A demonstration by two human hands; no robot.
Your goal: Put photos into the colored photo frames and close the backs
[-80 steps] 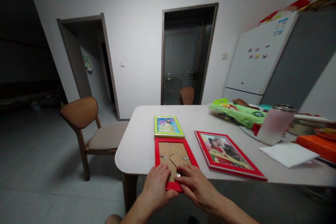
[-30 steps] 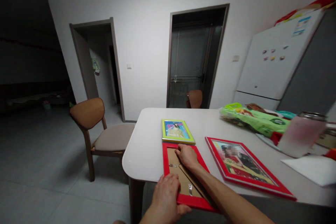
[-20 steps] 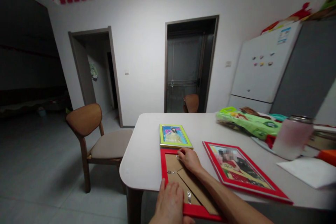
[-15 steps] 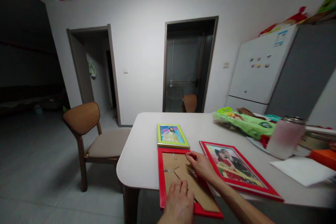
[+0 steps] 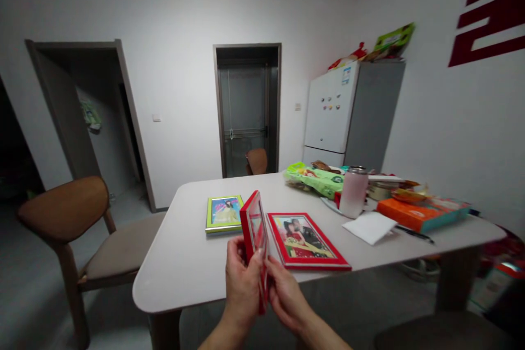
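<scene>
A red picture frame [image 5: 249, 222] stands on edge between my hands at the near edge of the table, its face seen at a steep slant. My left hand [image 5: 241, 279] is closed around its left side, thumb on the front. On the other side my right hand [image 5: 283, 291] grips it too, fingers partly hidden behind it. To the right lies a second red picture frame [image 5: 309, 241], face up with a photo in it. Behind and to the left, a yellow-green picture frame [image 5: 225, 213] lies flat with a picture of a figure in a pale dress.
On the white table [image 5: 184, 262] stand a pink bottle [image 5: 354, 192], a green bag [image 5: 314, 179], an orange box [image 5: 418, 211], a white paper [image 5: 369, 227] and a dark pen [image 5: 416, 234]. A wooden chair [image 5: 68, 210] is at the left. A refrigerator [image 5: 330, 115] stands behind.
The red frame lay back up on the table under my hands; now it is lifted and turned on edge in both. The view has swung to the right.
</scene>
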